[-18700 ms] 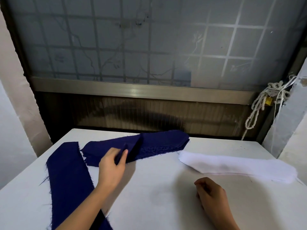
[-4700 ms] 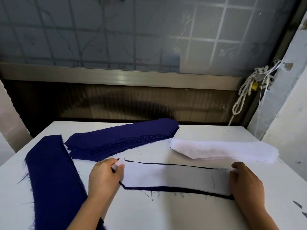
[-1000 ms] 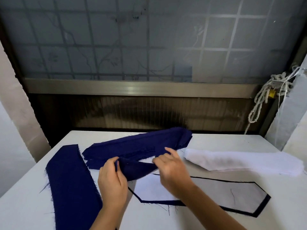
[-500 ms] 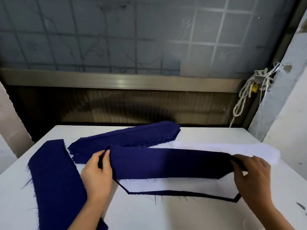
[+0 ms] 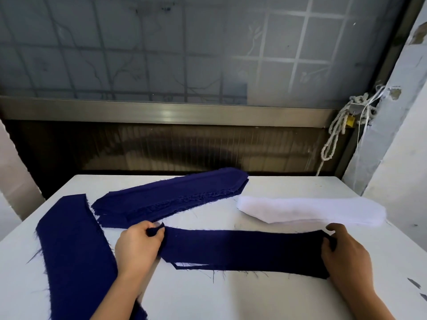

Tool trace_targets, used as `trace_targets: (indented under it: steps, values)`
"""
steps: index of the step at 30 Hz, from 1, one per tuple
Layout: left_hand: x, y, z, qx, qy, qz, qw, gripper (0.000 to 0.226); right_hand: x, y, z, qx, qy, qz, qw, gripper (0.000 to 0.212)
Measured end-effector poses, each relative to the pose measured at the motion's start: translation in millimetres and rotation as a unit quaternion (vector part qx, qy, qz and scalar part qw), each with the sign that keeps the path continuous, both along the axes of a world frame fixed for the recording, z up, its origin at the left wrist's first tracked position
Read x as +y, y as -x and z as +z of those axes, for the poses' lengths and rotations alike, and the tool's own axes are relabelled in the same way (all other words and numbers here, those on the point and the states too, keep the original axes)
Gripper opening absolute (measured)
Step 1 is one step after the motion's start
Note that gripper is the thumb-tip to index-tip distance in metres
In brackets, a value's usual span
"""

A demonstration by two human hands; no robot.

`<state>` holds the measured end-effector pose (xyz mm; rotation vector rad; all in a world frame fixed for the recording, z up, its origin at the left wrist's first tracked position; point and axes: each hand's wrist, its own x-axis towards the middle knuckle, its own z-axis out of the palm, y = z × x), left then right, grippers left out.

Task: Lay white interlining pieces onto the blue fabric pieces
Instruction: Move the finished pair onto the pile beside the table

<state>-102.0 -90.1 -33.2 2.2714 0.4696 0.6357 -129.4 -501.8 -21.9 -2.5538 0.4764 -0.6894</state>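
Observation:
A long blue fabric piece (image 5: pixel 242 249) lies stretched across the white table (image 5: pixel 231 296) on top of an earlier blue piece covered with white interlining, of which only a sliver (image 5: pixel 189 265) shows at the lower left. My left hand (image 5: pixel 136 248) pinches the piece's left end. My right hand (image 5: pixel 344 252) grips its right end. A stack of blue pieces (image 5: pixel 171 198) sits behind my left hand. The stack of white interlining pieces (image 5: pixel 312 210) lies at the back right.
A wide blue fabric strip (image 5: pixel 74 255) runs along the table's left side down to the near edge. A frosted window and metal sill stand behind the table. A rope (image 5: pixel 335 137) hangs by the right wall.
Both hands have lowered the stretched blue piece onto the earlier interlined piece, so it covers nearly all of the white. It hung above the table half a second ago.

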Motion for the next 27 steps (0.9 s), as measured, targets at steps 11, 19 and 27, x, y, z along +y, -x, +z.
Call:
trace_targets:
  steps: [11, 19, 27]
  values:
    - [0.6, 1.5, 0.9, 0.031, -0.050, -0.019, 0.998, 0.009, -7.7, -6.3, -7.7, -0.011, 0.018, -0.022, 1.000, 0.021]
    - [-0.9, -0.2, 0.3, 0.047, -0.099, -0.026, 0.994, 0.018, -7.6, -8.0, -7.7, 0.006, 0.030, -0.024, 0.999, 0.018]
    - [-3.7, 1.0, 2.0, 0.062, -0.140, -0.021, 0.988, 0.019, -4.3, -6.7, -2.4, 0.013, 0.028, -0.016, 0.999, 0.006]
